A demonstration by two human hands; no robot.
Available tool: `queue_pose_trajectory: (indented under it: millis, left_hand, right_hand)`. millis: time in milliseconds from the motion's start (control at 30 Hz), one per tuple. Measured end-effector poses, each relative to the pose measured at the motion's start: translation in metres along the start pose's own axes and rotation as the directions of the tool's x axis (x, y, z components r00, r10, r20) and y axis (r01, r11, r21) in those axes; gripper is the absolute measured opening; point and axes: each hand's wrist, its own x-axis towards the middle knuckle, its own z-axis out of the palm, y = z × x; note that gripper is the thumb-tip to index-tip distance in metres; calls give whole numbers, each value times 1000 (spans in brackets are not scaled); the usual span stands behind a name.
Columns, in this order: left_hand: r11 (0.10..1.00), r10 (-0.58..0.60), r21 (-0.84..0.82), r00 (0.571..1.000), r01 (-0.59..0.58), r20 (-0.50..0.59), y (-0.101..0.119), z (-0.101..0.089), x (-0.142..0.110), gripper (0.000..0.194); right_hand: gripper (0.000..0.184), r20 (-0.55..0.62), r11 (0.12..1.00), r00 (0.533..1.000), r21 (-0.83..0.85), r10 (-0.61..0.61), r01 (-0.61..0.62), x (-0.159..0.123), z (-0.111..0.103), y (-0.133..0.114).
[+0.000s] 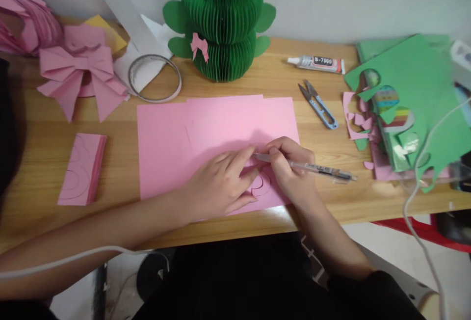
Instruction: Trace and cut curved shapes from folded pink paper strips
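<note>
Overlapping pink paper sheets (165,138) lie on the wooden table in front of me. My left hand (221,182) rests on them with its fingers stretched out and apart, pressing on the paper. Part of a curved outline (263,183) shows beside its fingertips; the rest is hidden under the hand. In my right hand (292,165) is a clear-barrelled pen (312,167), tilted, its tip close to my left index finger. At the left lies a folded stack of pink paper (81,170) with curved lines drawn on top.
A green honeycomb paper figure (222,25) stands at the back, near a roll of tape (154,78) and a large pink paper bow (83,72). Thread snips (319,106) and a B-7000 glue tube (318,63) lie to the right. Cut green paper (423,99) and scraps fill the right side.
</note>
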Motion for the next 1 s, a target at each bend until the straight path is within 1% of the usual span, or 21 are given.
queue_pose_trajectory:
  millis: [200, 367, 567, 667, 833, 1000]
  left_hand:
    - [1000, -3, 27, 1000, 4, -3, 0, -1, 0, 44]
    - [999, -21, 38, 1000, 21, 6, 1, -1, 0, 46]
    - [998, 10, 64, 1000, -9, -13, 1, 0, -1, 50]
    - [997, 18, 73, 1000, -18, -2, 1, 0, -1, 50]
    - [989, 67, 129, 998, -66, -7, 0, -3, 0, 50]
    - [980, 95, 179, 995, -89, -27, 0, -3, 1, 53]
  right_hand:
    - [17, -17, 999, 1000, -35, -11, 11, 0, -1, 1]
    - [17, -37, 998, 999, -60, 6, -8, 0, -3, 1]
    - [18, -47, 998, 999, -66, 18, -21, -1, -4, 0]
    - [19, -51, 997, 999, -70, 14, -18, -1, -4, -1]
    - [19, -54, 997, 999, -70, 11, -14, -1, -4, -1]
    - [20, -53, 997, 999, -78, 4, -9, -1, -4, -1]
